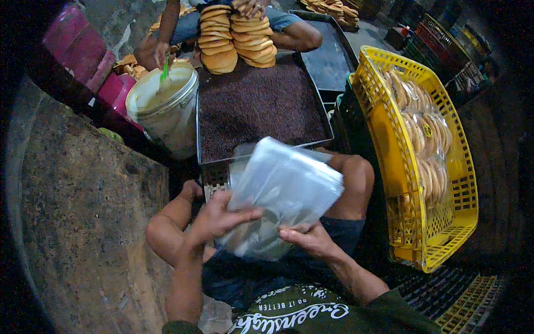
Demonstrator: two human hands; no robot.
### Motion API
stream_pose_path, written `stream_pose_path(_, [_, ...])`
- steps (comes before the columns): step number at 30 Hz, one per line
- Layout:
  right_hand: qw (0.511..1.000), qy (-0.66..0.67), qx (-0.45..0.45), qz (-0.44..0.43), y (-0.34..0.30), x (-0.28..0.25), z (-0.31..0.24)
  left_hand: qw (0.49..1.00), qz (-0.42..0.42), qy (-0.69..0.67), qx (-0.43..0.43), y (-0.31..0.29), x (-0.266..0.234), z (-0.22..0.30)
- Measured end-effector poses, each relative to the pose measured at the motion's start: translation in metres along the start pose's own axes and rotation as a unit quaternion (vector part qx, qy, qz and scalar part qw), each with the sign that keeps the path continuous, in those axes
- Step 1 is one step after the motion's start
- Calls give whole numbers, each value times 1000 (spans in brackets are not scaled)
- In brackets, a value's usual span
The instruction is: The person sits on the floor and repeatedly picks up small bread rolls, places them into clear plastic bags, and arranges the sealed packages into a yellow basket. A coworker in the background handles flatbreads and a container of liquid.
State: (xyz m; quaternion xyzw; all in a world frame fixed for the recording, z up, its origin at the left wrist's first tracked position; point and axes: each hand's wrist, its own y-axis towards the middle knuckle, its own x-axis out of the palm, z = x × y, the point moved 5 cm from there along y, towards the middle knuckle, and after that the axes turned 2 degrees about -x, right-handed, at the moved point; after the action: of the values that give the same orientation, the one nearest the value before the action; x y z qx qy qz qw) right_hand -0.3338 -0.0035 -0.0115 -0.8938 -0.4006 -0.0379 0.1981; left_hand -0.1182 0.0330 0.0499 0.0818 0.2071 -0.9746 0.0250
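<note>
Head view: a stack of clear plastic bags (283,189) is held over the lap between both hands. The left hand (219,217) is laid on the stack's near left part, fingers (247,214) stretched almost flat across the top sheet, thumb hidden underneath. The right hand (308,236) is closed narrowly on the stack's lower edge, with the thumb pressed on top and the fingers curled beneath it.

Just beyond the hands, a dark metal tray (261,103) filled with fine brown grains is seen. At its far end, two piles of round flat breads (236,39) are stacked, and the right-hand pile is touched by another person's hand (253,8). To the left of the tray, beyond the left hand, a white bucket (164,108) of pale yellow paste is set, with a green stick stood in it. To the right of the right hand, a yellow plastic crate (417,222) is tilted up, and bagged flat breads (425,139) are packed inside it.
</note>
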Motion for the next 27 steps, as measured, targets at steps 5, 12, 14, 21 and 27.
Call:
stream_pose_path(5, [925,224,60,301,60,13,98,792,268,480,265,86,-21,46])
stream_pose_path(12, [973,-13,68,220,149,-26,171,858,12,511,-52,170,43,-66])
stream_pose_path(14, [965,-202,85,-142,101,-17,109,849,39,521,-71,155,45,-97])
stream_pose_path(21, [972,-131,-194,-15,85,-100,-100,899,-5,438,-24,155,27,-108])
stream_pose_path(27, [895,-342,-275,-82,154,-105,-109,966,172,170,93,111,24,-59])
